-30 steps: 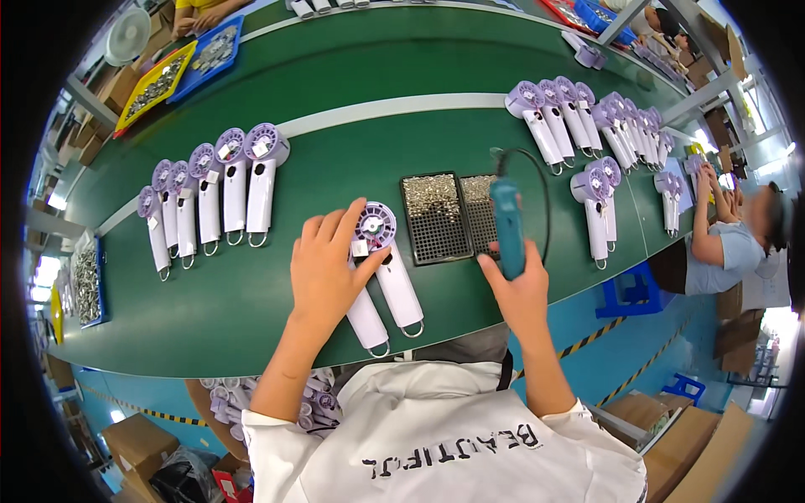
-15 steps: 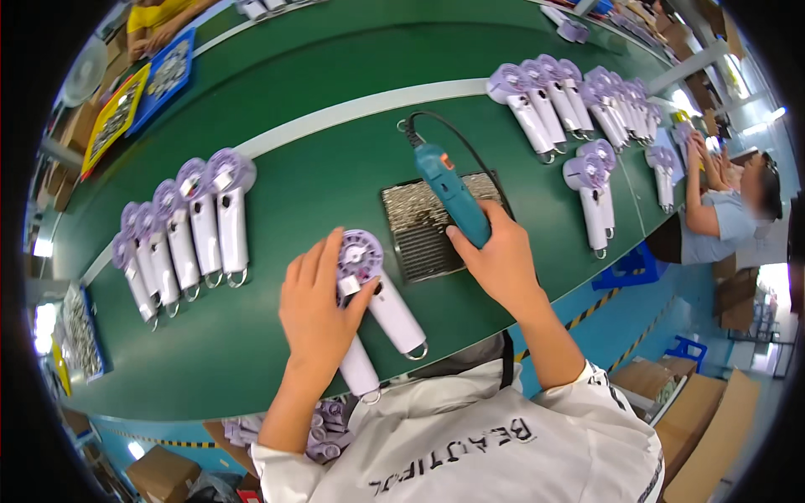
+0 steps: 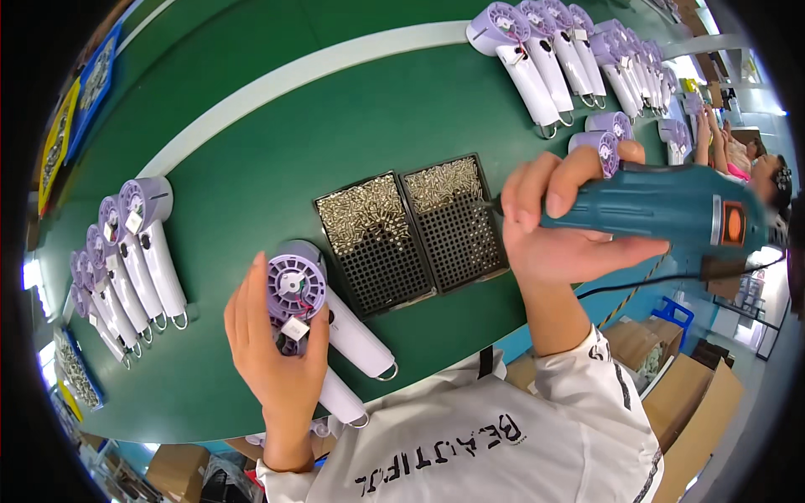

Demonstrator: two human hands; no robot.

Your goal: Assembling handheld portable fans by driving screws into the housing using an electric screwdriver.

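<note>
My left hand (image 3: 272, 360) rests with fingers and thumb around the purple round head of a handheld fan (image 3: 295, 283). Its open face shows a hub, thin wires and a small white block. Two white handles reach toward me there; the second fan (image 3: 342, 397) is partly hidden under my hand. My right hand (image 3: 543, 247) grips a teal electric screwdriver (image 3: 654, 205), held nearly level. The screwdriver's tip points left, over the right one of two black perforated screw trays (image 3: 459, 243). Small metal screws (image 3: 360, 216) fill the far part of the left tray.
Rows of purple-and-white fans stand at the left (image 3: 159, 260) and far right (image 3: 532, 88) of the green table (image 3: 277, 151). A pale strip (image 3: 277, 80) crosses it. The screwdriver's black cord (image 3: 637, 285) trails at right. A co-worker (image 3: 767, 180) sits far right; cardboard boxes (image 3: 688, 402) stand below.
The screwdriver has swung from upright to nearly level, its tip now over the trays. Both trays now show. My left hand stays on the fan; the view has shifted.
</note>
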